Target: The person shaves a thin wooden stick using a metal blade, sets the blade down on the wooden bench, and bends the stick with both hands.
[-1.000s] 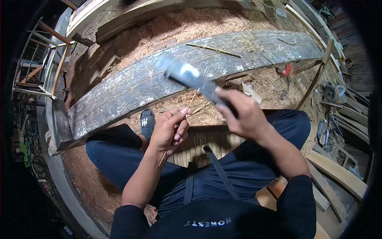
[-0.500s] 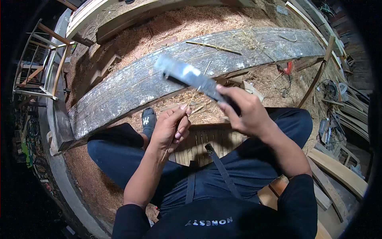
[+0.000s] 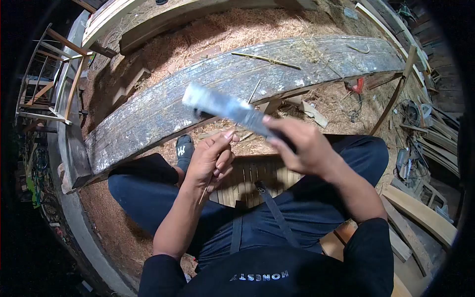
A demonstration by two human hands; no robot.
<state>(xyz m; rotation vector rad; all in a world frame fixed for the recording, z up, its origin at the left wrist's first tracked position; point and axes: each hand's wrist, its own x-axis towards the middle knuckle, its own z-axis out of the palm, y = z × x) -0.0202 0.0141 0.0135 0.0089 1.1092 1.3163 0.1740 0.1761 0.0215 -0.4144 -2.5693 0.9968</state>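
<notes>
My left hand (image 3: 210, 161) pinches a thin wooden stick (image 3: 203, 194) between thumb and fingers, its lower end lying along my wrist. A broad-bladed knife (image 3: 217, 103), its blade smeared by motion, is gripped by its handle in my right hand (image 3: 302, 146). The blade crosses just above my left fingertips and hides part of the stick. Past the blade's far edge, a thin straight length shows that looks like the same stick. Whether blade and stick touch, I cannot tell.
A long weathered plank (image 3: 148, 119) curves across in front of my knees, bearing a bamboo strip (image 3: 267, 60). Wood shavings (image 3: 213, 34) cover the ground. A slatted surface (image 3: 245, 183) lies between my legs. Cut boards (image 3: 420, 213) are at the right, a wooden frame (image 3: 54, 74) at the left.
The knife and my right hand have shifted slightly to the left and down along the stick. My left hand keeps its pinch almost in place.
</notes>
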